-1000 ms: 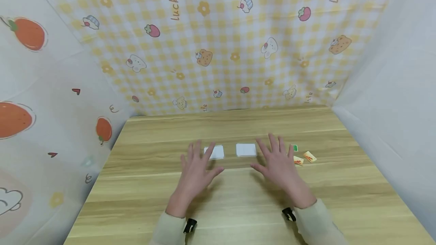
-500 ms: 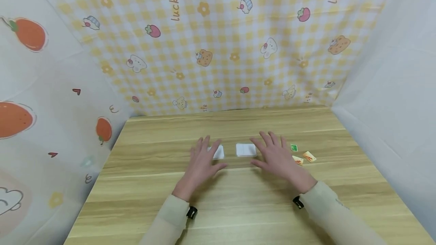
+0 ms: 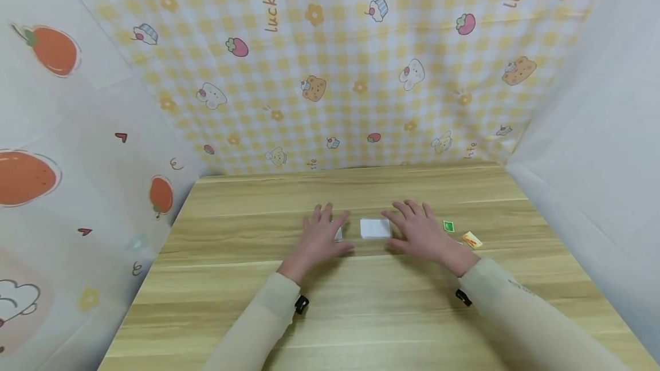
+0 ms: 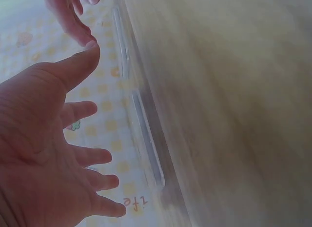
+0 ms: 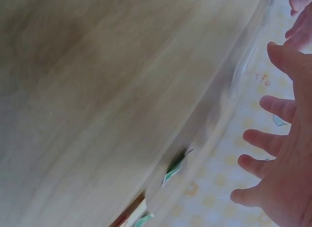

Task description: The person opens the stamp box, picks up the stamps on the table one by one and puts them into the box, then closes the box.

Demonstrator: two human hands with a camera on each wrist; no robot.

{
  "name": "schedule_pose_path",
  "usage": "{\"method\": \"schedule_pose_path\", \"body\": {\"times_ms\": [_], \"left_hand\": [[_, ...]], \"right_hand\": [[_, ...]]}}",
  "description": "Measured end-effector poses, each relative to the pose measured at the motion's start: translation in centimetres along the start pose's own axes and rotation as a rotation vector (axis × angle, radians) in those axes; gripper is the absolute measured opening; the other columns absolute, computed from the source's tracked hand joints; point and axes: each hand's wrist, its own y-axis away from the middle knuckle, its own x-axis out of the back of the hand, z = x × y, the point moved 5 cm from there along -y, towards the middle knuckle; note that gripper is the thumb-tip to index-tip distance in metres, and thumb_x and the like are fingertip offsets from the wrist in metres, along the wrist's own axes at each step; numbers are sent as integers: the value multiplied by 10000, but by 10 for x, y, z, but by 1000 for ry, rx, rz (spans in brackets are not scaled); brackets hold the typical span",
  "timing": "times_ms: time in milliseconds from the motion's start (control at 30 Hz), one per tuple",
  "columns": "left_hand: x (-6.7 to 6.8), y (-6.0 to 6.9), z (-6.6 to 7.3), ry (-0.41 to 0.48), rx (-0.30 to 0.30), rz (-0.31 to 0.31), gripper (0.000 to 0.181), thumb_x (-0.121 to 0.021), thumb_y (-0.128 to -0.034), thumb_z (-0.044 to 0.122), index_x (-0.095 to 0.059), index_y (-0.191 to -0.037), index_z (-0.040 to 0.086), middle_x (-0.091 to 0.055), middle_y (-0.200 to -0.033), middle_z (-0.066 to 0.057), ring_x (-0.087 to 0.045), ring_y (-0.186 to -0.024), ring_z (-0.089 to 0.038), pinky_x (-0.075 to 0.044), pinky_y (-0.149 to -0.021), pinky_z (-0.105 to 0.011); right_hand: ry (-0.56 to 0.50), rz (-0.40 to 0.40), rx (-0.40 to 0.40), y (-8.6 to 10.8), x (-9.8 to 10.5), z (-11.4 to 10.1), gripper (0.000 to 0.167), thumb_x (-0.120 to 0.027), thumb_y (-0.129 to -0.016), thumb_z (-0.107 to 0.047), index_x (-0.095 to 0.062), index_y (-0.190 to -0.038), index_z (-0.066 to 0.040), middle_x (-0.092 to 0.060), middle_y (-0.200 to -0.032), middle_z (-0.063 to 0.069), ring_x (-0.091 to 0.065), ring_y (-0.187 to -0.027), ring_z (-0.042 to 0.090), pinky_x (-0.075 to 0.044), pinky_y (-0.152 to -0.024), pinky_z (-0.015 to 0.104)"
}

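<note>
My left hand point(image 3: 318, 241) hovers above the table, fingers spread, partly hiding a flat white rectangular piece with a clear rim point(image 3: 338, 234). In the left wrist view this piece point(image 4: 148, 139) lies flat below my fingers, apart from them. A second such white piece point(image 3: 375, 228) lies to its right. Just right of that one is my right hand point(image 3: 424, 235), palm down with fingers apart and nothing in them. Beyond it lie a small green card point(image 3: 448, 226) and a small yellow-and-orange card point(image 3: 471, 239). Another small card is mostly hidden under the right hand.
The wood-grain table point(image 3: 361, 319) reaches back to a yellow checked cloth point(image 3: 340, 113). White cloth walls stand at the left point(image 3: 98, 130) and right point(image 3: 593, 130). Small black devices point(image 3: 301, 304) sit at the wrists.
Both hands have turned inward with their forearms angled more sideways. The left hand has moved right, covering more of the left white piece. The right hand now hides one yellow card almost wholly.
</note>
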Motion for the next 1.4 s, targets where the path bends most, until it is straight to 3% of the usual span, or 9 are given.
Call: {"method": "schedule_pose_path", "body": {"times_ms": [200, 400, 633, 833, 1400], "left_hand": [[-6, -14, 4, -3, 5, -53, 822, -706, -870, 595, -407, -1554, 251, -202, -1620, -250, -82, -1478, -516, -103, -1115, -715], [-8, -26, 9, 47, -28, -74, 789, -745, -860, 553, -473, -1513, 203, -231, -1602, -268, -94, -1459, -554, -114, -1078, -761], [-14, -36, 8, 25, -25, -103, 755, -747, -857, 556, -497, -1496, 241, -233, -1613, -226, -84, -1469, -534, -119, -1059, -781], [-19, -42, 9, 52, -26, -123, 719, -762, -856, 531, -524, -1472, 248, -224, -1620, -214, -59, -1476, -524, -100, -1057, -786], [-24, -50, 10, 76, -12, -140, 659, -782, -843, 517, -570, -1390, 218, -199, -1639, -163, -38, -1500, -463, -93, -1077, -765]], "right_hand": [[-14, -22, 15, -6, -2, 2, 729, -712, -890, -548, -518, -1476, -161, -449, -1501, 192, -359, -1391, 438, -221, -1057, 750], [-27, -33, 16, -15, -6, 5, 711, -722, -871, -570, -556, -1438, -174, -460, -1491, 182, -355, -1389, 434, -223, -1040, 765], [-53, -53, 10, -19, -10, 11, 712, -729, -852, -596, -582, -1415, -186, -463, -1488, 176, -352, -1387, 412, -205, -1054, 760], [-38, -58, 5, -19, -15, 16, 683, -721, -858, -602, -605, -1387, -186, -485, -1465, 162, -375, -1365, 395, -225, -1046, 758], [-131, -76, -20, -26, -15, 15, 603, -807, -807, -542, -685, -1270, -176, -494, -1463, 125, -378, -1372, 350, -236, -1063, 726]]}}
